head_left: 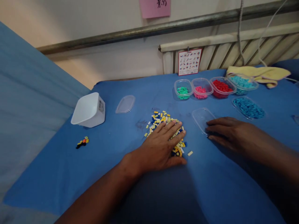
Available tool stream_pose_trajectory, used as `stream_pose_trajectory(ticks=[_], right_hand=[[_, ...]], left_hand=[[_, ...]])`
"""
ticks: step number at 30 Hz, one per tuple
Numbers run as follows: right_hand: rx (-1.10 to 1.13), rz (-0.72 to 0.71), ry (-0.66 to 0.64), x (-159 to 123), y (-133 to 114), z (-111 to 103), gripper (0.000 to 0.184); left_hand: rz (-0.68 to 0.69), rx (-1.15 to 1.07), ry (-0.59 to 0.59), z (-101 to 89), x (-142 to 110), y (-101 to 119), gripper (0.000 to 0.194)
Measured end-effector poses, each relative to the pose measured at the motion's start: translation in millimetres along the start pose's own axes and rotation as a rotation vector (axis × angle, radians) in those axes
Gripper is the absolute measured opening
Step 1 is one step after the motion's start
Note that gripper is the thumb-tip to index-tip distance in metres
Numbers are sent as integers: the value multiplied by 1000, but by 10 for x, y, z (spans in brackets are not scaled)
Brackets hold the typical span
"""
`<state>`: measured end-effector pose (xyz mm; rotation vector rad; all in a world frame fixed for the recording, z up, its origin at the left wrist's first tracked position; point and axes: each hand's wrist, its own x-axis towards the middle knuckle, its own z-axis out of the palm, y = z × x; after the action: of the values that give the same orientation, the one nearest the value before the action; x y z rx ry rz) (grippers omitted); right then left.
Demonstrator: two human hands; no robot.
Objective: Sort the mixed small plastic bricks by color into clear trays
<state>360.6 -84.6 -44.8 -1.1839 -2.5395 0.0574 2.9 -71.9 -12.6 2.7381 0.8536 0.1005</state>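
My left hand point(161, 144) lies flat with its fingers spread over a loose pile of small plastic building bricks point(158, 117), yellow, cream, white and dark blue. Part of the pile is hidden under the palm. One cream brick point(190, 153) lies apart, just right of my thumb. My right hand point(224, 132) is at the right edge of a clear plastic lid point(202, 117) on the blue cloth. Its fingers are stretched out and slightly bent, with the fingertips at the lid's rim.
Clear tubs hold green bricks point(183, 91), pink bricks point(200, 92), red bricks point(221, 86) and light-blue bricks point(241, 82). Blue bricks point(249, 108) fill a shallow clear container. At left are a white bin point(87, 110), another clear lid point(126, 104) and a small brick cluster point(83, 142). A yellow cloth point(259, 73) lies behind.
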Motion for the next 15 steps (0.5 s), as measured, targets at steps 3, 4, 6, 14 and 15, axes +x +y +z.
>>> stream_pose_trajectory(ticks=[3,4,6,14,15], right_hand=[[-30,16,8,39,-33,22,34],[-43,21,19,54,-51,15,33],[-53,22,71,90,-123,-19,31],[297,-214,14,319,-739,0,21],[300,-235,3,349,-785,39,22]], left_hand=[[-97,64,12,49,81,-42,97],[-128,76,17,55,98,-71,98],[-177,89,25,48,110,-130,99],[-244,-21,11,44,56,-216,86],[-217,-27,17,68,65,-210,84]])
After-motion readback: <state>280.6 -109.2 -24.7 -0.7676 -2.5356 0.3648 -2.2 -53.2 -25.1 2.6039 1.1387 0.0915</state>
